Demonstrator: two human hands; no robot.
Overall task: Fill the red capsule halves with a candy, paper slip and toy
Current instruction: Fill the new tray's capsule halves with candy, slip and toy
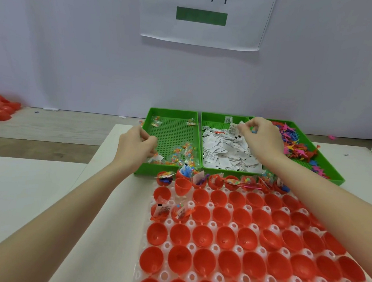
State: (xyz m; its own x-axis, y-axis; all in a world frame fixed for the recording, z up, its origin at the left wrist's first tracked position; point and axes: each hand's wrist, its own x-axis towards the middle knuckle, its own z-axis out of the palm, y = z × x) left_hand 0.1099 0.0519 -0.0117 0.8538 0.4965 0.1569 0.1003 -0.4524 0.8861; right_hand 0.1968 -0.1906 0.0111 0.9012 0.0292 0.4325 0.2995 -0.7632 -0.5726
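While most red capsule halves [228,237] across the lower frame sit empty, only the top row and two at left look filled; the left hand [135,145] pinches a candy packet [157,158], and the right hand [261,135] pinches a paper slip [240,125].
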